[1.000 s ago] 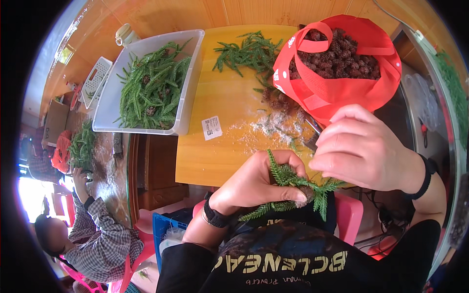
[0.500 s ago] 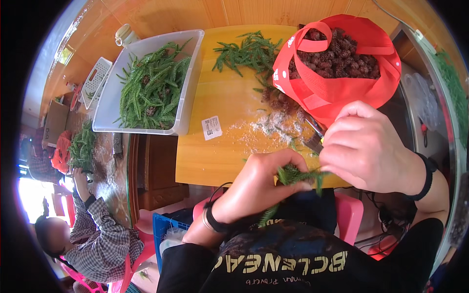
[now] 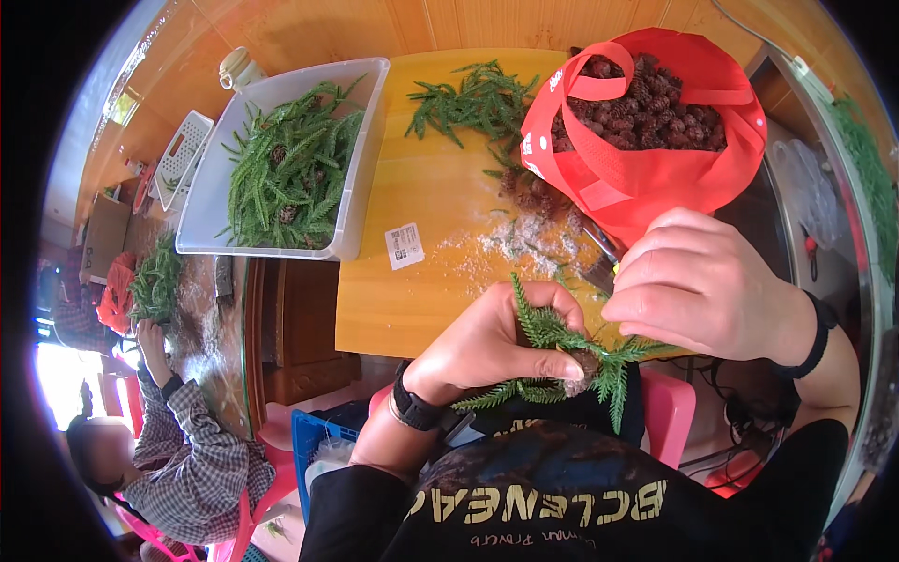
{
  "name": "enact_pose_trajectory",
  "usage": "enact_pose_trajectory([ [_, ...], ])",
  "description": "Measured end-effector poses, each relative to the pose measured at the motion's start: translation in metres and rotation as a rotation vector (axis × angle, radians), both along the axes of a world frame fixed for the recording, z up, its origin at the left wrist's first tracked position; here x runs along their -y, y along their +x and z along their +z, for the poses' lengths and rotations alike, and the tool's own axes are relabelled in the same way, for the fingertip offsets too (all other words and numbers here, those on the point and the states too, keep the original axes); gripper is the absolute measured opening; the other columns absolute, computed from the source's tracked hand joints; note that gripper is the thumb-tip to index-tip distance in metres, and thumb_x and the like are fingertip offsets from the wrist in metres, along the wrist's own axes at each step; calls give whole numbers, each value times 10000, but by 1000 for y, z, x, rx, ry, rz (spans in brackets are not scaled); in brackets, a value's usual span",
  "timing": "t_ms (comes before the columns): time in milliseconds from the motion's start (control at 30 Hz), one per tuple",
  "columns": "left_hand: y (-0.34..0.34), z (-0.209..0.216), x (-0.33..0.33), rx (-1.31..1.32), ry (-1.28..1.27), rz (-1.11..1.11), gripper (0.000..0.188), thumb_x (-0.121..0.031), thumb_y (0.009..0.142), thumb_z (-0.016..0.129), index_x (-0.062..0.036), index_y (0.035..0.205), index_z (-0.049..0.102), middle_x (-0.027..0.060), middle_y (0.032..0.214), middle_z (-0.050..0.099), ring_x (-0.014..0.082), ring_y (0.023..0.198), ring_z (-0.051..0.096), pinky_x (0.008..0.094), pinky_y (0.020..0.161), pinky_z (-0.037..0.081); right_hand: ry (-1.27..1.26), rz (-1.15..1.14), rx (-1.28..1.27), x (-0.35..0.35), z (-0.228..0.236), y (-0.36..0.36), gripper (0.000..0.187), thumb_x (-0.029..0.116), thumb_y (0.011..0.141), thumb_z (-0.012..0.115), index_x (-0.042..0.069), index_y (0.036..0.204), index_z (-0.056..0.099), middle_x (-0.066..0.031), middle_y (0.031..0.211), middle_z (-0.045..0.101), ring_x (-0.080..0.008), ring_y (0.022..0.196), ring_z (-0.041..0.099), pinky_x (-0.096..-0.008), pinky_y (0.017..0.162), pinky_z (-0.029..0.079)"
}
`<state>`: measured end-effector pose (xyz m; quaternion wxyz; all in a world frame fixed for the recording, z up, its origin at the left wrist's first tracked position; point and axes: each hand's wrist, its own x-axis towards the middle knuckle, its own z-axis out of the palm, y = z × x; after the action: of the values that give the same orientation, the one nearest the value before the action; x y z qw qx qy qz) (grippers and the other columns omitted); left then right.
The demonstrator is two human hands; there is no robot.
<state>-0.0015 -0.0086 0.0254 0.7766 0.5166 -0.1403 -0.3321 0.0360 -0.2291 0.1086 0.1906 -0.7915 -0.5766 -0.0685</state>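
My left hand [image 3: 501, 342] is closed around an artificial pine sprig [image 3: 534, 323] with green needled branches fanning out. A brown pine cone [image 3: 585, 363] shows at the sprig's middle, beside my left thumb. Just right of it, my right hand [image 3: 698, 286] is closed, its fingers curled and bunched close above the sprig's right-hand branches. What its fingertips hold, if anything, is hidden. Beyond the hands stands a red bag [image 3: 637, 192] of pine cones [image 3: 646, 112]. Several loose cones [image 3: 538, 195] and white flakes [image 3: 534, 239] lie on the yellow table [image 3: 421, 309].
A clear plastic bin [image 3: 346, 245] of green sprigs [image 3: 290, 178] stands at the left. More sprigs [image 3: 482, 101] lie at the table's back, and a white label [image 3: 405, 245] nearer. A dark-bristled brush [image 3: 597, 274] lies by the bag. At the far left another person [image 3: 192, 450] handles greenery.
The sprig has turned in my left hand, so its branches spread wider and the pine cone shows. My right hand has shifted slightly down and left.
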Motion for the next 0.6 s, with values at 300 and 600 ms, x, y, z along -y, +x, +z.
enact_pose_trajectory([
  [300,1,-3,-1,-46,-36,-72,325,-53,663,796,-4,895,573,61,889,628,114,812,588,253,748,459,56,46,78,-3,-3,1,86,135,683,613,87,748,586,-9,717,546,-184,704,565,-299,662,449],
  [600,1,-1,-1,-88,-69,-122,312,-25,673,782,-5,902,571,53,867,634,108,796,591,241,736,463,67,73,135,-5,-2,0,87,143,661,619,101,719,570,13,683,526,-154,678,566,-290,629,443],
])
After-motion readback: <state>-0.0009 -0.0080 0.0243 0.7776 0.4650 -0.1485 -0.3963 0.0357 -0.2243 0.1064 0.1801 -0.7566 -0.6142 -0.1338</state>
